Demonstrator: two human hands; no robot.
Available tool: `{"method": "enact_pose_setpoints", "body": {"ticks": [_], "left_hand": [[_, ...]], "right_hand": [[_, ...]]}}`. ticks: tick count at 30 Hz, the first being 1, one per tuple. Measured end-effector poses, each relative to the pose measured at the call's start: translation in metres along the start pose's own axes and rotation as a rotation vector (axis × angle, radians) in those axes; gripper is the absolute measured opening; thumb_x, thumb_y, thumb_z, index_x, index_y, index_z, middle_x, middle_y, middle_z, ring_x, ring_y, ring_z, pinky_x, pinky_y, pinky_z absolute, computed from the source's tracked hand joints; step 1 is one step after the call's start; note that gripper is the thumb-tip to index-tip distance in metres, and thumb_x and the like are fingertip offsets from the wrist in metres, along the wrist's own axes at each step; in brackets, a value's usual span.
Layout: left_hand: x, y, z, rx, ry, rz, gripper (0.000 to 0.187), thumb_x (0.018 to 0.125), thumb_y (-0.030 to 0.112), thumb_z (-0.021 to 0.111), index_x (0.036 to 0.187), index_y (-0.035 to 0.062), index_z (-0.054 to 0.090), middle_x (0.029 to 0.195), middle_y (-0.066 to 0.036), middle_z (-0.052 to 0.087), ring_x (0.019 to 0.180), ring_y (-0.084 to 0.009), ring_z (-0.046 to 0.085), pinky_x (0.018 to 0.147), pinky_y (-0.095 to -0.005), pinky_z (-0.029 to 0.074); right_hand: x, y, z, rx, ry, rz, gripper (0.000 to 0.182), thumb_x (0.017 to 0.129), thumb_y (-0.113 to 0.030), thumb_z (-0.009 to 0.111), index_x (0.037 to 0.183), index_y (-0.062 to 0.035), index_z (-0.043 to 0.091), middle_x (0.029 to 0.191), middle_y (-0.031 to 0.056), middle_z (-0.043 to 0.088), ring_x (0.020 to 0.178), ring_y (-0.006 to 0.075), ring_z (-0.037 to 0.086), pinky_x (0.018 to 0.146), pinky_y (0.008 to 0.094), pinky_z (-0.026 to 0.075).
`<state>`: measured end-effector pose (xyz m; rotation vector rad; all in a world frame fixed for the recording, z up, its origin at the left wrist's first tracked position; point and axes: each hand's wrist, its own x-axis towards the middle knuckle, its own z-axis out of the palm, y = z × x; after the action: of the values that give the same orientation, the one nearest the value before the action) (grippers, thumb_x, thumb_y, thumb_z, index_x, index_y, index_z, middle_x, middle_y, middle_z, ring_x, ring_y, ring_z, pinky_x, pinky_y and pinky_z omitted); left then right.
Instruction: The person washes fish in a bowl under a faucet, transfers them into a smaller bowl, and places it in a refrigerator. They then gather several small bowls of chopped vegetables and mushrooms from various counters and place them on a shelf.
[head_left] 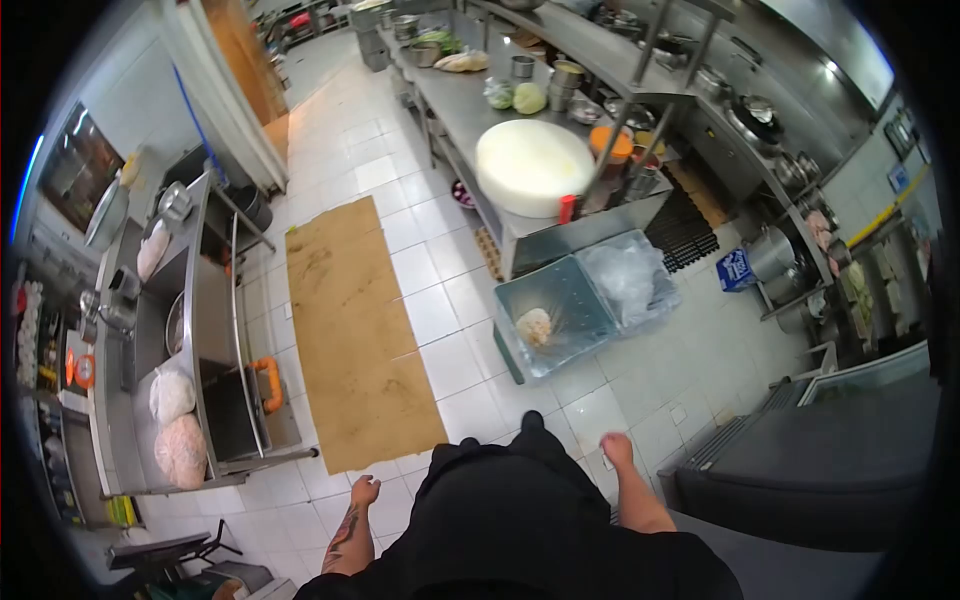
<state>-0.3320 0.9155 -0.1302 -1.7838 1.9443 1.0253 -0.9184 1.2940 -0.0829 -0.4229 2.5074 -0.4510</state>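
My left hand (366, 489) hangs low at my side with its fingers loosely curled, and nothing shows in it. It is just past the near end of a brown cardboard sheet (350, 330) on the floor. On the other side, my right hand (617, 449) hangs over the white tiles, curled closed, with no object visible in it. Ahead of it stands a grey-green bin (545, 285) lined with clear plastic, a pale lump of waste (535, 326) inside. Neither hand touches anything that I can see.
A steel worktable (440, 95) ahead carries a thick round white cutting board (533, 167), cabbages and pots. To the left is a steel sink counter (150, 330) with bagged food (180, 452). A grey appliance (800, 460) stands at right. An orange pipe (268, 385) juts beside the sink.
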Motion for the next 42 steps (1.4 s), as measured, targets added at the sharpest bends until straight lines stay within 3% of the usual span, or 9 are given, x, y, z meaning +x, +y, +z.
{"method": "enact_pose_setpoints", "body": {"ticks": [6,16,19,21,24,27,37,40,42], "left_hand": [[0.037,-0.029,-0.053,-0.015,0.1,-0.09,0.057,0.085,0.042,0.064,0.123,-0.0008,0.065,0.121,-0.022,0.066,0.115,-0.0356,0.063,0.1,-0.0391,0.049],[0.141,0.052,-0.123,-0.222,0.035,-0.011,0.054,0.087,0.039,0.065,0.128,0.0041,0.064,0.113,-0.02,0.07,0.104,-0.0307,0.068,0.091,-0.0385,0.052],[0.169,0.063,-0.122,-0.446,-0.079,-0.119,0.05,0.089,0.036,0.064,0.126,0.0024,0.065,0.106,-0.015,0.072,0.093,-0.0232,0.069,0.081,-0.0349,0.054],[0.182,0.071,-0.123,-0.515,-0.132,-0.138,0.048,0.091,0.033,0.064,0.126,0.0005,0.064,0.098,-0.01,0.072,0.082,-0.0161,0.066,0.073,-0.0304,0.053],[0.187,0.09,-0.129,-0.696,-0.048,-0.224,0.044,0.092,0.03,0.06,0.123,-0.0014,0.065,0.089,-0.007,0.07,0.074,-0.0145,0.064,0.067,-0.0294,0.052],[0.194,0.085,-0.115,-0.928,-0.05,-0.241,0.04,0.092,0.027,0.06,0.119,-0.0026,0.065,0.088,-0.007,0.07,0.074,-0.0149,0.064,0.068,-0.0312,0.052],[0.399,0.036,-0.193,-0.133,-0.269,0.136,0.026,0.088,0.023,0.059,0.106,0.006,0.068,0.097,-0.015,0.069,0.089,-0.0323,0.065,0.079,-0.0433,0.052],[0.539,0.045,-0.309,0.553,-0.236,0.775,0.023,0.087,0.022,0.058,0.104,0.0083,0.068,0.1,-0.017,0.069,0.094,-0.0371,0.065,0.083,-0.0465,0.052],[0.597,0.106,-0.429,0.104,-0.044,0.013,0.043,0.097,0.037,0.039,0.11,0.0077,0.068,0.111,-0.02,0.068,0.103,-0.0402,0.064,0.091,-0.0492,0.051]], "right_hand": [[0.097,-0.23,-0.084,0.388,-0.33,-0.462,0.031,0.091,-0.036,0.067,0.092,-0.0059,0.073,0.084,0.0027,0.071,0.081,0.0133,0.064,0.075,0.03,0.049],[0.074,-0.567,-0.253,0.48,-0.499,-1.173,0.027,0.093,-0.018,0.063,0.116,-0.0056,0.068,0.135,0.0143,0.06,0.125,0.0251,0.056,0.104,0.0362,0.043],[0.141,-0.638,-0.196,0.873,-0.952,-1.146,0.026,0.094,-0.017,0.058,0.114,-0.0044,0.069,0.136,0.0194,0.058,0.125,0.0279,0.056,0.103,0.0405,0.045],[0.205,-0.682,-0.115,0.967,-1.011,-0.532,0.029,0.094,-0.028,0.059,0.112,-0.007,0.069,0.139,0.0213,0.055,0.119,0.0329,0.06,0.099,0.0418,0.047],[0.23,-0.704,0.001,-0.349,-0.209,-1.08,0.028,0.088,-0.03,0.066,0.109,-0.0117,0.069,0.145,0.021,0.049,0.108,0.0353,0.065,0.093,0.0405,0.05],[0.237,-0.753,0.024,-0.087,-0.598,-1.196,0.027,0.086,-0.029,0.067,0.109,-0.0148,0.069,0.149,0.0198,0.044,0.105,0.0362,0.065,0.092,0.0431,0.051],[0.443,-0.884,0.011,-0.402,-0.386,-0.84,0.036,0.087,-0.03,0.066,0.121,-0.0168,0.065,0.15,0.0212,0.041,0.121,0.0367,0.057,0.099,0.0463,0.047],[0.478,-0.885,0.0,-0.385,-0.334,-0.649,0.042,0.086,-0.032,0.067,0.126,-0.0184,0.063,0.15,0.0201,0.043,0.126,0.0365,0.054,0.103,0.0446,0.045],[0.478,-0.889,-0.02,-0.334,-0.235,-0.578,0.043,0.086,-0.031,0.067,0.126,-0.0168,0.062,0.149,0.0197,0.044,0.126,0.0364,0.054,0.102,0.0466,0.046]]}}
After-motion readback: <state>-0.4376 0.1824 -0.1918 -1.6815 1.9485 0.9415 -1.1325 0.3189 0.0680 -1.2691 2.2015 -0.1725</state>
